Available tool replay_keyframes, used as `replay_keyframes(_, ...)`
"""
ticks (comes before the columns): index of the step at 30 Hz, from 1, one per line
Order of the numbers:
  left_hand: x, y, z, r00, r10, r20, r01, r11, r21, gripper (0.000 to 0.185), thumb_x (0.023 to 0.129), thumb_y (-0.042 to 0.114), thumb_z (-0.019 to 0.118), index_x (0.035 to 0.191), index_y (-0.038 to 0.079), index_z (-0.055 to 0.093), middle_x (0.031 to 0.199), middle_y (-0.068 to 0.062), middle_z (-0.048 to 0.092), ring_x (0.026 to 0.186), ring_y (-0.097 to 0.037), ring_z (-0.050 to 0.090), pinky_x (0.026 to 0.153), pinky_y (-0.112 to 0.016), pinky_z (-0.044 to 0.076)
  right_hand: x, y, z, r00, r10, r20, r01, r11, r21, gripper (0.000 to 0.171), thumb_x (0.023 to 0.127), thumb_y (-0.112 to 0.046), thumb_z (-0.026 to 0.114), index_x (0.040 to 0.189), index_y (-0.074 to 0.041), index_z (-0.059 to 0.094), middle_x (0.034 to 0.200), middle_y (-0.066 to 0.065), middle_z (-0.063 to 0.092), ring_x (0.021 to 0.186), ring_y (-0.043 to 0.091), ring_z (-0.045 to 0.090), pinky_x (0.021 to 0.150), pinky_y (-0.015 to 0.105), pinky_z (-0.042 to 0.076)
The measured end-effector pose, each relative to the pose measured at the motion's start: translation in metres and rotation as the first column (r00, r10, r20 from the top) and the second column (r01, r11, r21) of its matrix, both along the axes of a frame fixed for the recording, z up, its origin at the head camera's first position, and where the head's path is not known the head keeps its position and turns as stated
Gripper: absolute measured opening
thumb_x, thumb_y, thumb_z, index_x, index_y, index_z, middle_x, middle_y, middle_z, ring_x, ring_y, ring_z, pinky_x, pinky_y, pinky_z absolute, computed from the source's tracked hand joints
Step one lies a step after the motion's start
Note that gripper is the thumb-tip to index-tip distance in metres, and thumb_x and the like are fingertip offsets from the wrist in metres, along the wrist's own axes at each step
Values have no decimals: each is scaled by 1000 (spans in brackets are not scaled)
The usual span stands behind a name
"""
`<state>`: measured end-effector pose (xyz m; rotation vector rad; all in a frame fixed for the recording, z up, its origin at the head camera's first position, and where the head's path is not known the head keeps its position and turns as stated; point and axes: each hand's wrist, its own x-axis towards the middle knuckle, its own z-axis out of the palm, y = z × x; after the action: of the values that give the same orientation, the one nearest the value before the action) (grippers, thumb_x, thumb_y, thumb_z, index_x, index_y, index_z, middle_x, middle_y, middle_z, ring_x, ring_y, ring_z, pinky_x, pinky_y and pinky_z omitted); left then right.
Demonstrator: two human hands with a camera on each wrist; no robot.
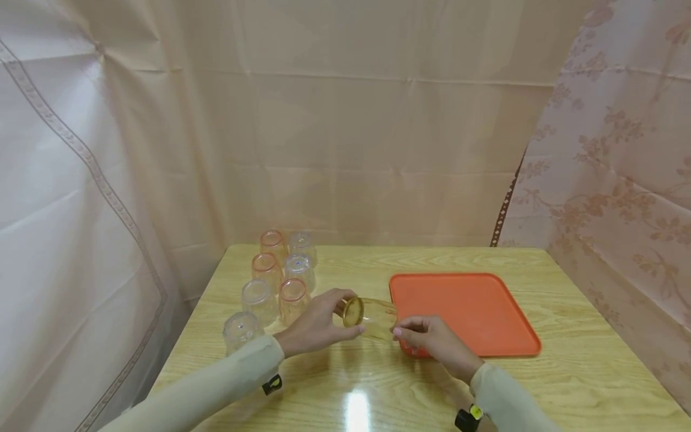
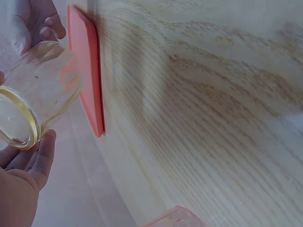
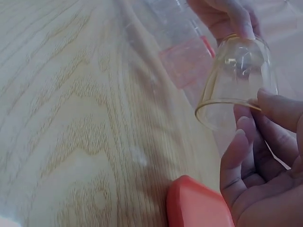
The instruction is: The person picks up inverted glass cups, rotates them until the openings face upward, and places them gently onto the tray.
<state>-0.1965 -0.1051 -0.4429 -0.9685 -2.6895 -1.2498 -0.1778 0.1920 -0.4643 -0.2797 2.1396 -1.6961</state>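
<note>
A clear yellow-tinted glass [image 1: 372,318] lies on its side between my two hands, over the wooden table [image 1: 378,264] by the near left corner of the orange tray [image 1: 464,312]. My left hand [image 1: 345,321] grips its thick base end, thumb and fingers curled round it. My right hand [image 1: 403,336] holds the open rim end. In the left wrist view the glass [image 2: 42,85] has its base toward my left fingers [image 2: 40,161]. In the right wrist view my right fingers [image 3: 246,151] curl at the rim of the glass [image 3: 239,75].
Several clear and pink-tinted glasses [image 1: 270,276] stand upside down in two rows at the table's left. The flat orange tray holds nothing. Curtains [image 1: 351,120] close in the back and both sides. The table's front edge is near my arms.
</note>
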Motion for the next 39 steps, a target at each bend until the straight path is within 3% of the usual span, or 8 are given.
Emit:
replay_keyframes(5,0,1,-1,1000,10,7,-10,1000,15,68,89,50,79,139,8,57,121,-3,65,98,-12,65,87,-31,55,-1,-2,0,999,-44,9,45,998,-54,42,98,-32,72,120,3,69,100,12,68,81,18,56,73,33,51)
replay_keyframes(16,-2,5,-6,999,12,34,-13,999,40,67,89,53,77,137,11,58,119,3,64,100,-16,64,89,-45,56,-4,-3,5,987,-158,-3,156,977,-145,37,97,-27,73,118,3,69,112,15,71,84,19,59,72,31,51)
replay_keyframes(21,-3,8,-7,998,18,52,-19,1000,15,68,89,53,77,139,10,58,121,2,64,104,-22,65,90,-43,55,-7,-1,12,982,-176,-69,170,982,-85,39,96,-29,75,117,3,70,108,12,73,88,26,60,75,36,52)
replay_keyframes(26,-4,11,-10,996,32,85,-29,999,-39,73,89,49,78,143,6,55,120,-5,65,99,-18,64,84,-32,54,-8,2,18,975,-165,-146,167,986,-2,37,95,-31,75,114,0,72,107,16,73,87,28,59,76,39,52)
replay_keyframes(29,-4,13,-12,995,27,92,-23,999,-48,72,90,45,79,142,1,55,118,-12,67,91,-13,65,77,-27,54,-8,5,22,973,-160,-165,170,984,45,35,95,-36,75,113,-6,74,111,14,73,100,31,64,84,43,53)
replay_keyframes(33,-7,16,-17,996,20,83,-15,998,-60,55,94,43,75,127,-1,67,103,-7,72,78,-5,63,69,-24,54,-10,11,26,965,-175,-194,195,977,91,36,93,-42,76,113,-12,75,112,9,73,109,34,65,90,49,53)
replay_keyframes(36,-9,19,-22,997,10,80,-4,997,-74,33,99,40,70,104,8,75,86,2,71,68,-2,59,63,-23,52,-13,18,28,956,-192,-223,219,970,106,35,92,-43,76,111,-14,75,109,6,73,108,34,65,89,49,52)
replay_keyframes(39,-10,23,-26,996,-1,92,8,996,-85,23,102,34,67,88,16,73,75,7,69,59,-2,56,58,-23,50,-14,24,29,947,-198,-253,233,965,119,34,93,-42,76,111,-14,76,107,6,73,103,31,65,85,44,53)
